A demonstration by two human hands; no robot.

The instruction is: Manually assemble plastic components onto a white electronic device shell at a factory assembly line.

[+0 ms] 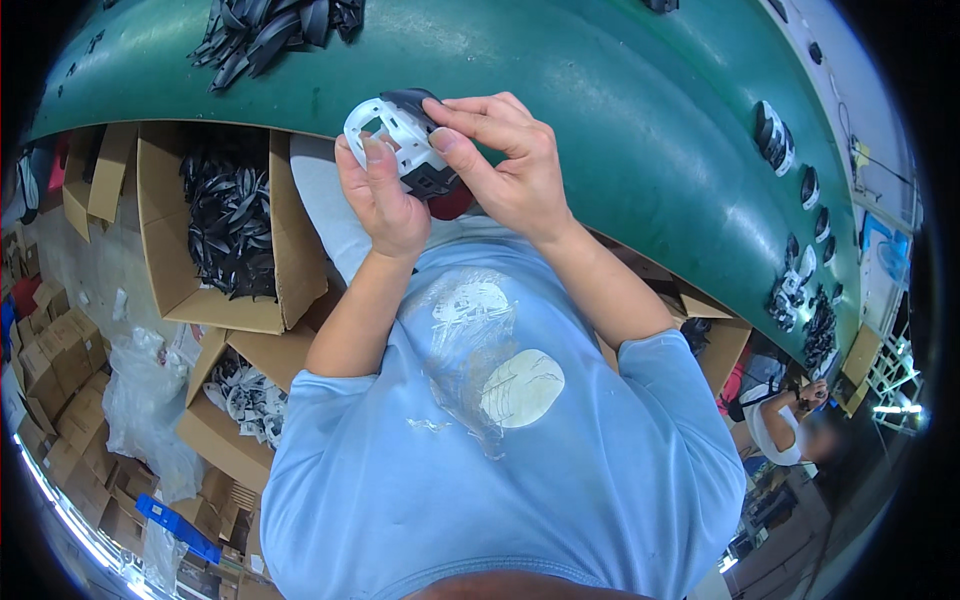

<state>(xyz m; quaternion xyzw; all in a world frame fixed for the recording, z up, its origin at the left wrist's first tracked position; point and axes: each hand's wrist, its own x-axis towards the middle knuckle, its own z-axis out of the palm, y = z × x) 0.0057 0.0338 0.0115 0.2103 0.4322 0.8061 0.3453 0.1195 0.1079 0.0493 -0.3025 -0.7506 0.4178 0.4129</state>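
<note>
Between both hands, near the edge of the green table, is a white-and-black plastic shell [392,122], rounded and with openings through its white frame. My left hand [388,205] grips its white end from the near left, thumb on top. A curved black panel [408,97] lies along the shell's far side. My right hand [512,165] pinches that panel and the shell's right side between thumb and fingers. How firmly the panel sits on the frame cannot be made out. The fingers under the shell are partly hidden.
The green table [610,110] carries a heap of curved black panels [270,35] at far left and shell parts [773,138] along its right side. Open cartons of black pieces [230,220] and white parts [245,395] stand at left. Another person [780,425] works at right.
</note>
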